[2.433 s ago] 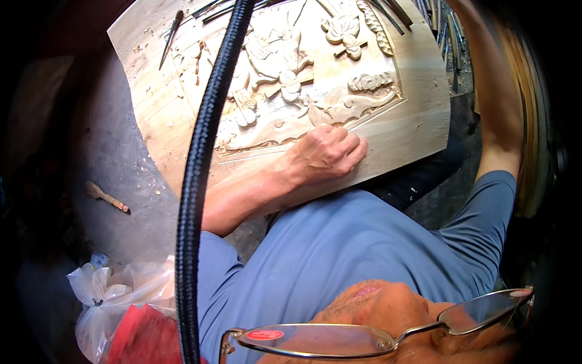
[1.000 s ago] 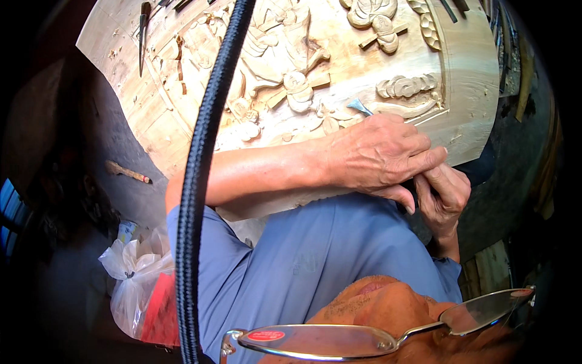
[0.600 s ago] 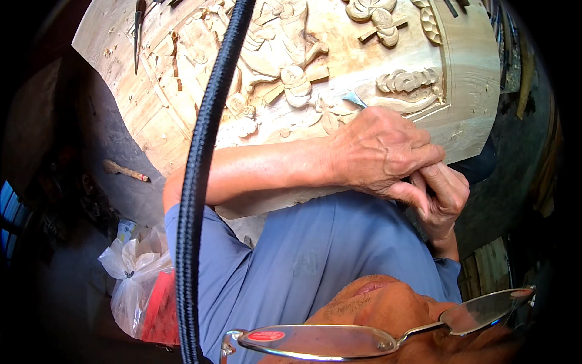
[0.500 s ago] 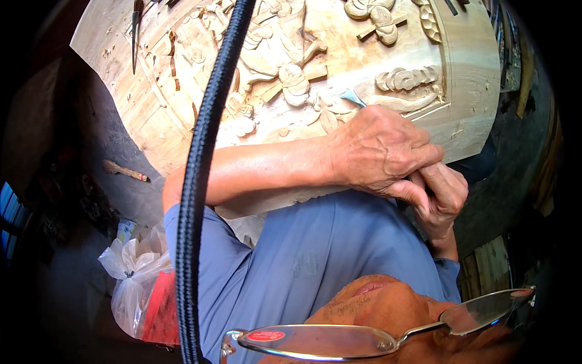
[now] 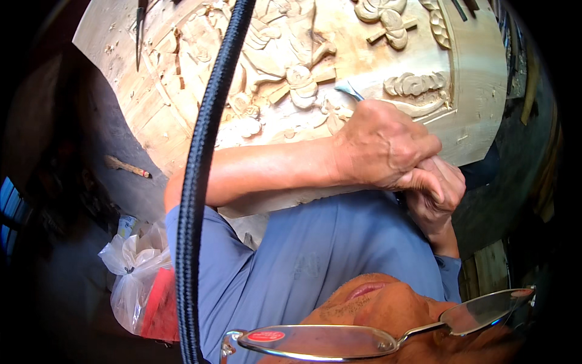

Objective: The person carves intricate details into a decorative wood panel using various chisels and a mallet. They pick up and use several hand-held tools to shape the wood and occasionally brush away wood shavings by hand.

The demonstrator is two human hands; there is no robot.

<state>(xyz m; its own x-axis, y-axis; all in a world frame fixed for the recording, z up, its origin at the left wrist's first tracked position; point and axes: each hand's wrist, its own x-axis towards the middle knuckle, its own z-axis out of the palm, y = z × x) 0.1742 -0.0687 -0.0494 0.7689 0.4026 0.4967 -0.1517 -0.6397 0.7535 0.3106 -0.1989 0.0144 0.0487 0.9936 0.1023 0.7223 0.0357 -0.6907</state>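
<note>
A pale wooden panel (image 5: 479, 103) carved in relief lies in front of me. My left hand (image 5: 385, 145) is closed around the shaft of a carving gouge, its forearm stretched across the panel's near edge. Beyond the knuckles the gouge's metal blade (image 5: 350, 90) shows, its tip at the panel's surface beside a leafy carving (image 5: 333, 117). My right hand (image 5: 438, 191) is closed just below and right of the left, the two touching. It appears to grip the gouge's handle, which the fingers hide.
A dark pointed tool (image 5: 139, 36) lies at the panel's far left. Raised carved clouds (image 5: 415, 84) stand right of the blade. A wooden stick (image 5: 126, 166) is on the floor at left, above a tied clear plastic bag (image 5: 130, 273). A black braided cable (image 5: 203, 158) crosses the view.
The gouge blade has shifted left over the panel and turned a little, with more of its shaft showing. Both hands keep their grip, the right turning slightly. The panel sits slightly further right in view.
</note>
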